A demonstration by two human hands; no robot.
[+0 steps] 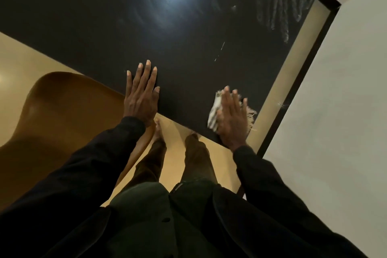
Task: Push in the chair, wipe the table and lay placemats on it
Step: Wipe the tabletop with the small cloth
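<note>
Two grips are lying flat on the black worktop [188,37], close to its near edge. The left grip [141,98] is resting with its fingers straight and slightly spread, holding nothing. It is probably bracing the person, who is leaning over the surface. The right grip [231,119] is pressing a cloth [214,111] down near the right corner with straight fingers, not pinching it. The palm is covering the cloth, likely so that its whole pad is meeting the surface, and a fringe is sticking out beside the palm. Smeared streaks [280,6] are showing at the far right, so wiping seems to be under way. The chair [62,111] is standing on the left, its back just beside the worktop edge and seemingly pushed in. No placemats are showing.
</note>
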